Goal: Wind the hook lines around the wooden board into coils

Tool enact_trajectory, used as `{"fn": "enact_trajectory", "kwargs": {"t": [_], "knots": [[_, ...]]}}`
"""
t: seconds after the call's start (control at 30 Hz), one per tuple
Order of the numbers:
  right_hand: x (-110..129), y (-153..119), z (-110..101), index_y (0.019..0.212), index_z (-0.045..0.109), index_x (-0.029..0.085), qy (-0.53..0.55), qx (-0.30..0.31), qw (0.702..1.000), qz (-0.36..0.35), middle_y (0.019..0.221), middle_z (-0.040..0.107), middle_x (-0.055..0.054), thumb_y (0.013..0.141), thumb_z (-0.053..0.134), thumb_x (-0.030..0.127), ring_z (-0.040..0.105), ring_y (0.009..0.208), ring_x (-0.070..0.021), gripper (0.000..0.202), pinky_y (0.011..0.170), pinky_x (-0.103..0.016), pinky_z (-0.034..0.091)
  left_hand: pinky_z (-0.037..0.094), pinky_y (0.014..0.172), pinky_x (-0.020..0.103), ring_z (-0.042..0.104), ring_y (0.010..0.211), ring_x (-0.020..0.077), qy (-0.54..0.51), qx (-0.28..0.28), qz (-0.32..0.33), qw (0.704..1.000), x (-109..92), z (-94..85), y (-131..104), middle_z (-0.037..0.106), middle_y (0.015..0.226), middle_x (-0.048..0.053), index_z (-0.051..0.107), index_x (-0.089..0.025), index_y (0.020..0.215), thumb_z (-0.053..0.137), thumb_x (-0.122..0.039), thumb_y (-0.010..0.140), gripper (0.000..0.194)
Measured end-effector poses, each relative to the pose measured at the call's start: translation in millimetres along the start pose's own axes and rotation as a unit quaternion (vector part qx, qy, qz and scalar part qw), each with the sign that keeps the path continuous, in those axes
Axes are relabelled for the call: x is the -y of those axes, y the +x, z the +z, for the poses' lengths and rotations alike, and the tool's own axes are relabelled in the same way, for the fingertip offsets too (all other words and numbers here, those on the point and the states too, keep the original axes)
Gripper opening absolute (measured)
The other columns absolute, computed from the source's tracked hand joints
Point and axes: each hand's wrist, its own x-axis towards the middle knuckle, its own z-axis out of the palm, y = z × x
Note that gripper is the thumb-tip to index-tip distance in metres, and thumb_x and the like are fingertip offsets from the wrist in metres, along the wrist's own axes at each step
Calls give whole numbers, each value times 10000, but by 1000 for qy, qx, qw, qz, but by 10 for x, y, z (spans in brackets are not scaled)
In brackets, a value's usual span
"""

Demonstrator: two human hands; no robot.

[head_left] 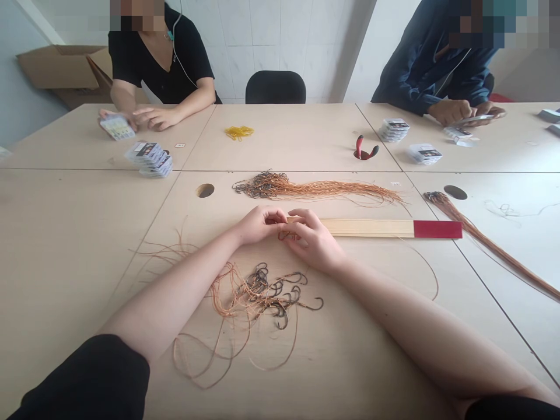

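My left hand (261,224) and my right hand (315,240) meet at the left end of a flat pale strip (371,228) with a dark red end. Both are closed, fingers pinched around a small loop of orange-brown fishing line (283,235); a hook at its end, if any, is hidden by the fingers. Just below my hands lies a loose heap of large dark fish hooks (280,294) tied to orange lines, which trail left under my left forearm. Beyond the strip rests a bundle of hooks with straightened orange lines (324,189).
Another hook-and-line bundle (499,233) lies at right. Red-handled pliers (364,150) stand in a table hole. Yellow bits (238,133) and stacked clear boxes (151,159) sit farther back. Two people across the table handle small items; one holds a clear box (117,126).
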Motion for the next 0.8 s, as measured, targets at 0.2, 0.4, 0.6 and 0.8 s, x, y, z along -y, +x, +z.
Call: {"fn": "enact_trajectory", "kwargs": {"t": [0.2,0.4,0.6,0.8], "knots": [[-6,-2,2,1051,560,233,2,5,1000,6,1186,414,-95,844,492,165,558,948,-180,228,809,-382,531,478,663,290,593,669,129,-20,6,-8,1000,8,4,5,608,722,33,580,-124,810,620,-375,766,258],[4,11,1,1032,565,235,18,8,1000,-2,1177,421,-85,844,479,154,563,949,-178,221,819,-392,531,485,692,284,604,697,123,-10,-9,-12,1000,41,-8,4,622,780,36,585,-131,843,637,-341,756,233],[8,13,1,976,577,219,18,11,1000,-3,1177,416,-86,847,471,156,555,947,-173,178,822,-382,528,478,704,268,601,745,123,13,-16,-7,1000,53,-20,9,626,821,44,593,-128,834,630,-309,761,199],[23,14,-9,909,586,217,17,3,1000,-7,1159,418,-80,828,492,147,535,961,-172,142,829,-368,521,478,727,285,604,786,138,18,-16,0,1000,56,-17,12,631,843,51,604,-129,850,612,-301,773,189]]}}
